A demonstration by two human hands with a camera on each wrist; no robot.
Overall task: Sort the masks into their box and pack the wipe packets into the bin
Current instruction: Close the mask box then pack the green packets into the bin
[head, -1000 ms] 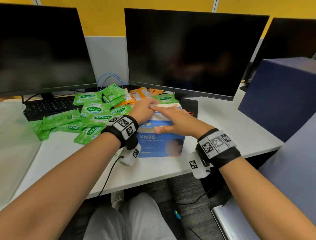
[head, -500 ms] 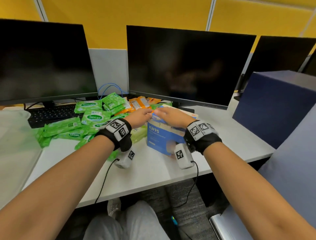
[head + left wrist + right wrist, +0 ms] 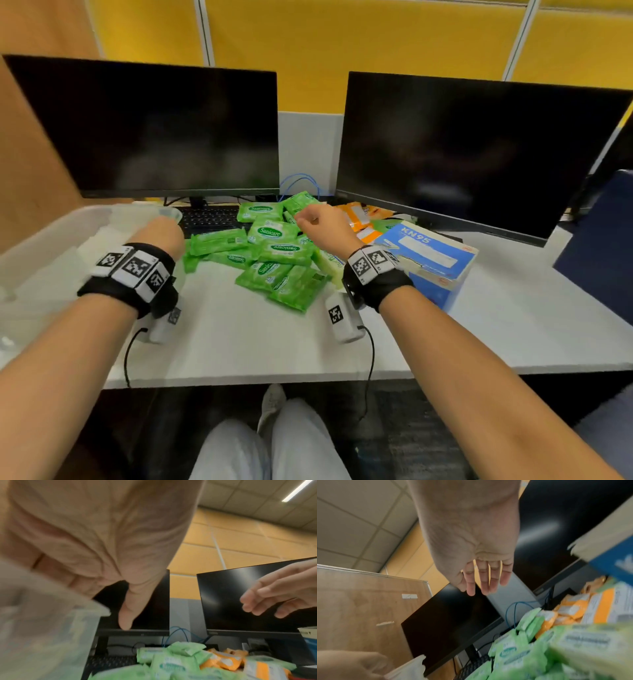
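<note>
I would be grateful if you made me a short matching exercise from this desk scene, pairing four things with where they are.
Things:
1. left hand
2. right hand
3. mask box
4. keyboard

Places:
A. below the left monitor
B. on the desk, right of the packets
C. at the rim of the clear bin
D. empty, above the green packets

Pairs: 1-C, 2-D, 3-B, 4-A

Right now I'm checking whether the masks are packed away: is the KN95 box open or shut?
Shut, as far as the head view shows: the KN95 box lies on the desk with its top face flat and no flap raised. Neither hand touches it.
</note>
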